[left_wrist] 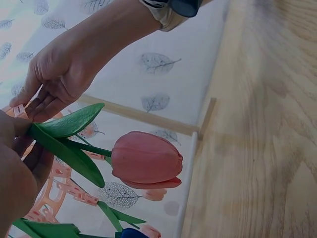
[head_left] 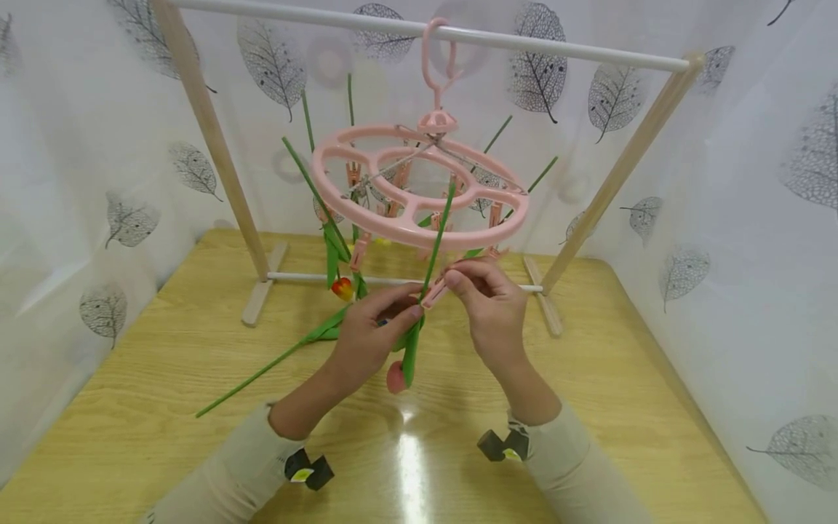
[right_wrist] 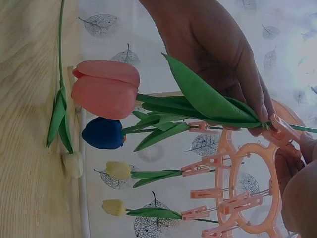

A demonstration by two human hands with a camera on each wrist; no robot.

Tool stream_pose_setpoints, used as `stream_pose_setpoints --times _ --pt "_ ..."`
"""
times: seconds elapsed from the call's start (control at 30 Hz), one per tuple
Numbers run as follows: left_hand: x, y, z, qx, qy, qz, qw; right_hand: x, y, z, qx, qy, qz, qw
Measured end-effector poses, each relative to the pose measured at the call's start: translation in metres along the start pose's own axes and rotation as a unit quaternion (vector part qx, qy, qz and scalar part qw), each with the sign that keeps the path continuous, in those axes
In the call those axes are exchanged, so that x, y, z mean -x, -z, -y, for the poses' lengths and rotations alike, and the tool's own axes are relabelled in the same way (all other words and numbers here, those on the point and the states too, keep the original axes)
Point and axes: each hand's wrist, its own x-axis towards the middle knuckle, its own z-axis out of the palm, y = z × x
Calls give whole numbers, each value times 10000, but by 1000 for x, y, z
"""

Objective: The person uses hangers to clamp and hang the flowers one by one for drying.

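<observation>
My left hand [head_left: 373, 327] pinches the green stem of a pink tulip [left_wrist: 146, 161] near its leaves. The flower [head_left: 396, 377] hangs downward, and its stem rises in front of the hanger's ring. My right hand [head_left: 494, 313] grips a pink clothespin [head_left: 435, 293] between thumb and fingers. The clothespin's tip meets the stem beside my left fingertips; in the right wrist view the clothespin [right_wrist: 281, 130] lies across the stem. Whether it bites on the stem I cannot tell. Above both hands is the round pink clip hanger [head_left: 366, 218].
A wooden stand with a white top rod [head_left: 556, 47] carries the hanger. Clipped tulips hang upside down from it, including a blue tulip [right_wrist: 102, 133], a yellow tulip [right_wrist: 118, 169] and a red-yellow tulip [head_left: 342, 288]. A white tulip [right_wrist: 73, 164] lies on the wooden table [head_left: 164, 364].
</observation>
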Motion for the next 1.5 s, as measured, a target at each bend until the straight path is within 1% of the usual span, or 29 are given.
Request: stream_pose_setpoints --times 0.2,0.43,0.6,0.7,0.8,0.9,1.03,1.2,1.37,1.5 --pt "1 0 0 -11 -66 -27 10000 1 -1 -1 27 155 107 9998" --pt "1 0 2 204 -464 22 9987 1 0 -1 156 191 166 9996" --pt "1 0 4 91 -658 2 9978 0 1 -1 122 252 259 9993" --pt "1 -1 4 30 -718 -30 9974 0 2 -1 130 243 269 9993" --pt "1 -1 3 98 -647 -31 9979 -1 3 0 220 140 302 9992" --pt "0 -1 3 179 -432 -40 9989 -1 5 -2 168 -50 412 9990" --pt "-1 -1 4 161 -150 -45 9997 -2 6 -4 79 -261 535 9982" --pt "-2 0 4 255 75 28 9996 -1 7 -5 119 -385 473 9981" --pt "-2 0 5 338 131 27 9993 -2 7 -5 -12 -420 488 9979" --pt "-3 0 6 268 133 -11 9996 -2 7 -5 82 -408 473 9980"
